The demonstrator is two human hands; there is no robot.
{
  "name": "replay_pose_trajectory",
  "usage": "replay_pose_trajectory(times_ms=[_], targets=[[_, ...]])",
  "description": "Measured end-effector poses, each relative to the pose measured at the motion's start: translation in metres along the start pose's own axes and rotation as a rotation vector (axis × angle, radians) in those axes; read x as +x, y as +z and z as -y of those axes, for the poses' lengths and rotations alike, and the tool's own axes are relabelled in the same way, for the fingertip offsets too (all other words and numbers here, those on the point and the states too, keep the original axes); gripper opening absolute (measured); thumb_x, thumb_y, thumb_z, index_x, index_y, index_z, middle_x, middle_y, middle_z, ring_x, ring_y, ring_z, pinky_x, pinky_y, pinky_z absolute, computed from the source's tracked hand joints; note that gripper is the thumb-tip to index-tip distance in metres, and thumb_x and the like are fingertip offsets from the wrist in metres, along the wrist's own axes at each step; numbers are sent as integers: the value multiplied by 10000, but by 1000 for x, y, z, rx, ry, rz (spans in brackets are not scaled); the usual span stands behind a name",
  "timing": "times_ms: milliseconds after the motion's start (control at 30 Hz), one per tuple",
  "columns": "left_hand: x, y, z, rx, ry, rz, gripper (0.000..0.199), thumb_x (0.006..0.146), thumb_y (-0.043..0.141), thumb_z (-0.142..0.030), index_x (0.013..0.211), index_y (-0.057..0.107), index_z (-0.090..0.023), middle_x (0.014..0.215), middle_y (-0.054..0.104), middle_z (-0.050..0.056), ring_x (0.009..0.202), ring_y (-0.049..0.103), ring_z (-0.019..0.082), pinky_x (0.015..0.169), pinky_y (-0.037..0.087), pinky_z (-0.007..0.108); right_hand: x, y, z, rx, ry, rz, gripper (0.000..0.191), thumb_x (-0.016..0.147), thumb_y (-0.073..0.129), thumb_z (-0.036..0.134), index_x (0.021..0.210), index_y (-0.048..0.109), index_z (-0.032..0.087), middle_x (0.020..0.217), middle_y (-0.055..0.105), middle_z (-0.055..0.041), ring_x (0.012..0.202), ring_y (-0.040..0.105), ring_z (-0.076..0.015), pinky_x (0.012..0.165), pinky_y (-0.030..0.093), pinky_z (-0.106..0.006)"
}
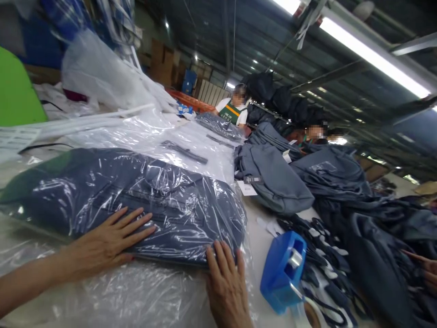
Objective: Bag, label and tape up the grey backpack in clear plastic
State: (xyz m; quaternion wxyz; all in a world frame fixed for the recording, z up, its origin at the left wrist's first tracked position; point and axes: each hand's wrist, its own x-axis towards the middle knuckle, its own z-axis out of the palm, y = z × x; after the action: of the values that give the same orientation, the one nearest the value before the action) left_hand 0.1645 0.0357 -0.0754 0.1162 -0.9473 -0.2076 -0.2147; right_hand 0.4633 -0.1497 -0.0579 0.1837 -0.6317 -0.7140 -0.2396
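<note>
A dark blue bag [164,196] in a clear plastic wrapper lies flat across the table in front of me. My left hand [112,237] rests on the near side of the wrapped bag, fingers spread, palm down. At its near right corner, my right hand [227,278] touches the wrapper with the fingers stretched out. Neither hand grips anything that I can see. Loose clear plastic [136,296] covers the table below the hands.
Right of me stand a blue tape dispenser [282,269] and a tape roll [314,314]. Beyond are grey bags [273,177] with a white tag [246,188] and dark straps [331,255]. A dark strap [184,151] lies behind the wrapped bag. A co-worker [232,109] is across the table; another person's hand [426,269] shows at far right.
</note>
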Motion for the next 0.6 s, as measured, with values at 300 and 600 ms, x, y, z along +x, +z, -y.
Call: replay_pose_trajectory(times_ms=[300, 600], targets=[[-2, 3, 3, -29, -22, 64, 556, 944, 445, -458, 1458, 238, -426, 1474, 408, -19, 1352, 364, 243, 1144, 72, 394, -52, 15, -37, 514, 775, 17, 652, 893, 442, 595, 1364, 438, 144, 1274, 571, -147, 1029, 617, -252, 841, 523, -352], [5, -8, -9, -34, -90, 231, 703, 810, 695, -402, 1427, 367, -328, 1494, 364, 90, 1369, 317, 351, 1124, 170, 567, -79, 7, -58, 171, 689, -74, 556, 918, 374, 529, 1140, 609, 77, 960, 656, -190, 845, 636, -315, 752, 525, -445]])
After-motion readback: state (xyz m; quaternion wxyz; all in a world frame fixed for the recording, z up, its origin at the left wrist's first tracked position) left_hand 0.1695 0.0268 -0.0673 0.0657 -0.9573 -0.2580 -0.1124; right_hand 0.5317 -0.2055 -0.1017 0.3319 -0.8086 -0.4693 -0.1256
